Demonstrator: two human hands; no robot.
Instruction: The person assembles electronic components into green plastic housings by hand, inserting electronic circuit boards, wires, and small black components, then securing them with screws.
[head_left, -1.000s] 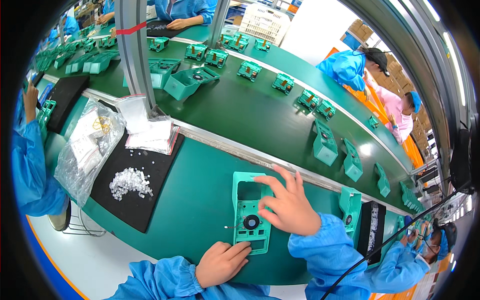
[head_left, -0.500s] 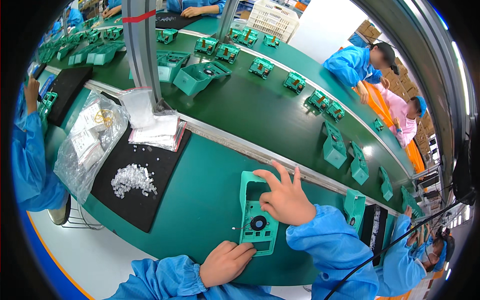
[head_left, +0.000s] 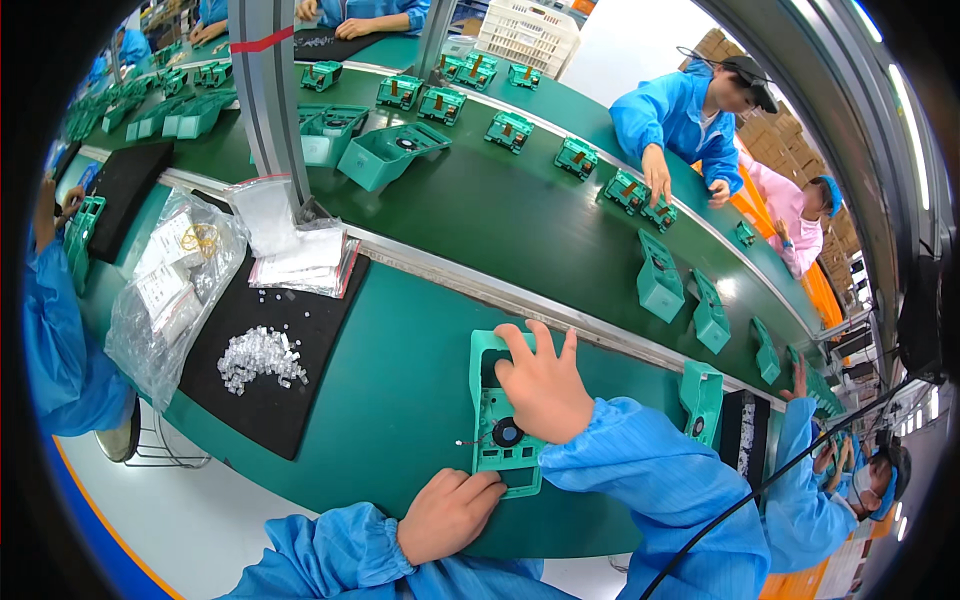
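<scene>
A green plastic housing (head_left: pixel 492 408) lies on the bench in front of me, its open frame and inner panel facing up. A round black speaker (head_left: pixel 507 432) sits in it, and a thin wire with a small white plug hangs over the left edge. My right hand (head_left: pixel 548 388) grips the upper right side, fingers bent across the opening and covering part of that edge. At the lower left corner, my left hand (head_left: pixel 450 515) has its fingers closed on the rim; the fingertips are partly hidden.
On a black mat (head_left: pixel 280 415) at left lies a pile of small clear pieces (head_left: pixel 260 360), beside plastic bags (head_left: pixel 180 290). A metal post (head_left: pixel 268 110) rises from the rail. Beyond runs a green conveyor (head_left: pixel 480 210) with housings and assemblies. Another housing (head_left: pixel 702 400) stands at right.
The view has shifted slightly. Both my hands stay on the housing, the right fingers more bent. Across the conveyor, a co-worker has reached out to a green assembly.
</scene>
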